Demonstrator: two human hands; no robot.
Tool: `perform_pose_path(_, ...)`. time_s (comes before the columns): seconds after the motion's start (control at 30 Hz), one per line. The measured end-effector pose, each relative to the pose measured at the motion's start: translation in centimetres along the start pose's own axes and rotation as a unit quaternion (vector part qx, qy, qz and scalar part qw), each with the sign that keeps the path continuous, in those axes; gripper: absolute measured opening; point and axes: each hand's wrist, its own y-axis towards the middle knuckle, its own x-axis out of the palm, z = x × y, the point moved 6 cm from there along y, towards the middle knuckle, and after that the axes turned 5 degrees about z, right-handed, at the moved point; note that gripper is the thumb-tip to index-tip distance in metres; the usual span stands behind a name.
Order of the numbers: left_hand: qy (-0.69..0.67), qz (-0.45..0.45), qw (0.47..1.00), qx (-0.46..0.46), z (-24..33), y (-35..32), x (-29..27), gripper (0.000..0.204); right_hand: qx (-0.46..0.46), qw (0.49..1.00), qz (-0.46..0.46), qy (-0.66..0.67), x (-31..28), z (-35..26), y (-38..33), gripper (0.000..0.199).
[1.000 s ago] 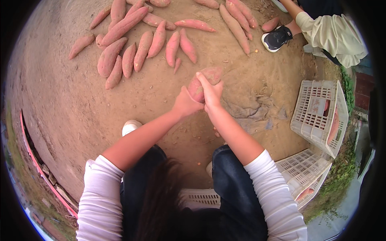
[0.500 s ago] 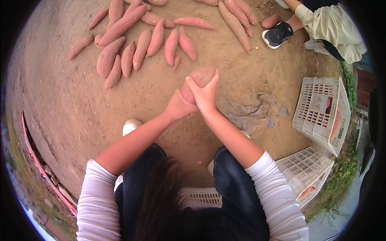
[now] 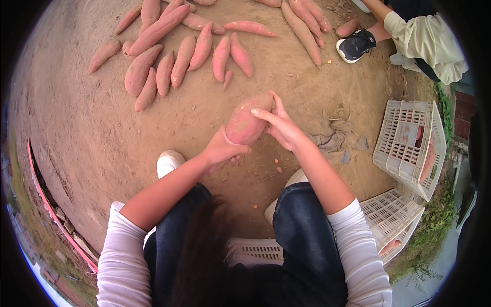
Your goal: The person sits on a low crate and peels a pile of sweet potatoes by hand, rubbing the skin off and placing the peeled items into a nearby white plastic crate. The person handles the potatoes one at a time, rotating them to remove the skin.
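A thick pinkish-red sweet potato is held between both my hands above the dirt ground. My left hand is wrapped round its lower end. At the upper right side, my right hand grips it with the thumb on top and fingers round the far end. Beyond my hands, several sweet potatoes lie in a loose row on the soil, with a very small one closest to the held one.
A crumpled dark cloth lies half buried at the right. Two white plastic crates with sweet potatoes stand on the right. Another person's shoe and pale sleeve are at the upper right. A white crate sits beneath me.
My right hand has shifted right and opened its hold somewhat, uncovering more of the sweet potato. My left hand has moved slightly left and down. Small orange bits now show on the ground below.
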Motion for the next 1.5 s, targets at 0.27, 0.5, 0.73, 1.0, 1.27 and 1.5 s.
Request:
perform_pose_path(0.27, 0.075, 0.101, 0.988, 0.090, -0.7, 0.7, -0.9, 0.069, -0.056, 0.996, 0.034, -0.063, 0.6, 0.1, 0.6, 0.108)
perform_pose_path(0.5, 0.117, 0.121, 0.981, 0.098, -1.2, 1.4, -1.6, 0.072, -0.089, 0.992, 0.086, -0.026, 0.0, 0.8, 1.0, 0.079)
perform_pose_path(0.73, 0.148, 0.098, 0.979, 0.099, -1.1, 0.9, -0.5, 0.073, -0.032, 0.985, 0.163, 0.049, -4.3, 2.1, 3.2, 0.050)
perform_pose_path(1.0, 0.095, 0.078, 0.991, 0.044, -0.8, 1.1, -0.5, 0.071, 0.013, 0.998, 0.049, 0.042, 2.8, 2.4, -1.8, 0.080)
perform_pose_path(1.27, 0.117, 0.162, 0.968, 0.150, 1.1, 2.6, -1.9, 0.061, -0.180, 0.979, 0.081, -0.041, 4.7, 1.1, -0.1, 0.086)
perform_pose_path(1.5, 0.032, 0.119, 0.986, 0.114, 3.3, 2.0, -1.8, 0.067, 0.004, 0.988, 0.153, -0.009, 1.7, -0.6, 1.1, 0.094)
